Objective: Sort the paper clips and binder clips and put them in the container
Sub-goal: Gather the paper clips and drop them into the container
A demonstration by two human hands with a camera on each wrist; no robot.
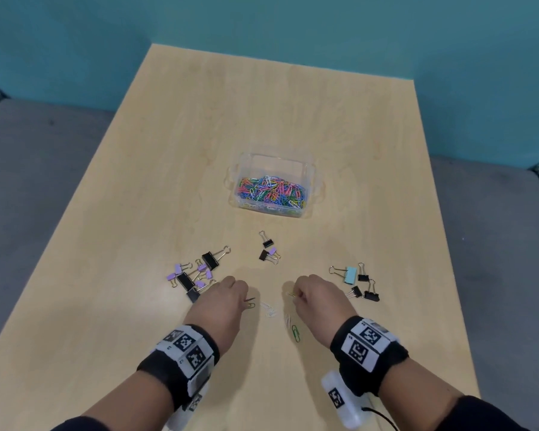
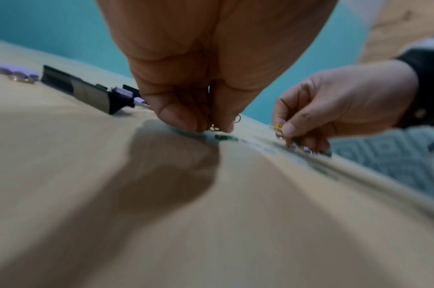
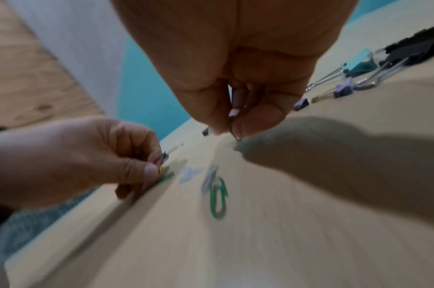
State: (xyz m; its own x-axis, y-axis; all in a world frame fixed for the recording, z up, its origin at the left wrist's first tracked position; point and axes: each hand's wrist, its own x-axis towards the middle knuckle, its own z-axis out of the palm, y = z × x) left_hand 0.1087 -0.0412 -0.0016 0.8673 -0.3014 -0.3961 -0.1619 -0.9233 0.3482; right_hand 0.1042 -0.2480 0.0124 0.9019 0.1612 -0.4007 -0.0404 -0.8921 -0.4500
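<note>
**Head view: both hands down among the last loose paper clips**

Head view shows your worktop (image 1: 293,119) first, with the clear container (image 1: 241,160) well beyond your hands and already heaped with coloured paper clips (image 1: 271,192). Binder clips lie in three groups: left (image 1: 196,275), middle (image 1: 268,250) and right (image 1: 357,281), all outside the container.

Your left hand (image 1: 221,301) is curled, its fingertips pinching a clip (image 1: 250,303) at the worktop. Your right hand (image 1: 318,295) pinches a yellowish clip (image 1: 291,294) just clear of the surface. Between your wrists lie white clips (image 1: 269,308), a pale clip (image 1: 288,320) and a green clip (image 1: 296,332).

Risks, as I judge them: the thin wire gives little to grip, so a shallow pinch could let a clip slip on the long carry to the container. The white ones barely stand out against the pale wood and are easily missed. Your left knuckles sit close to the left binder group; a careless sweep could scatter it.
</note>
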